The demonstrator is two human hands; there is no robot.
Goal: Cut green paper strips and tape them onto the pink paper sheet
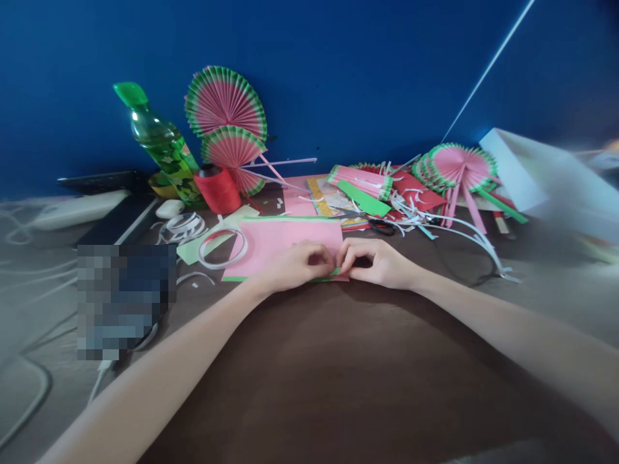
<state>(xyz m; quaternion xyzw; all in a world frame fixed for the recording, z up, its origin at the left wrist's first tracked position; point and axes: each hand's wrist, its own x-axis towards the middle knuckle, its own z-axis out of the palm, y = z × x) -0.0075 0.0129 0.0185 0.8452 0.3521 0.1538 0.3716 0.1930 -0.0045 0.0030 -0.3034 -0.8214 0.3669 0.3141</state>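
Left hand: the left hand [297, 264] lies knuckles up on the table, fingers curled in, thumb and fingertips pinched shut on the near edge of a pink sheet [285, 238].
Right hand: the right hand [380, 263] mirrors it just beside, fingers bent and closed on the same edge at the sheet's near right corner. The two hands' fingertips almost meet.
Arms: both bare forearms reach in from the bottom corners and converge at the middle of the brown table [309, 374].
Pink sheet, place: it lies flat at the table's centre, just beyond the hands, with a thin green strip along its far edge and another along its near edge.
Pink sheet, direction: its long axis runs left to right, roughly parallel to the blue wall [338, 64]. Its near edge slants slightly.
Just beside the sheet: a white tape ring [222, 248] touches its left end, and black-handled scissors [382, 225] lie past its far right corner.
Farther back: a red thread spool [218, 189] stands next to a tilted green bottle [162, 145], with two round pink-and-green paper fans [225, 106] leaning on the wall.
Right side: more folded fans [457, 167] and white paper strips lie in a loose pile.
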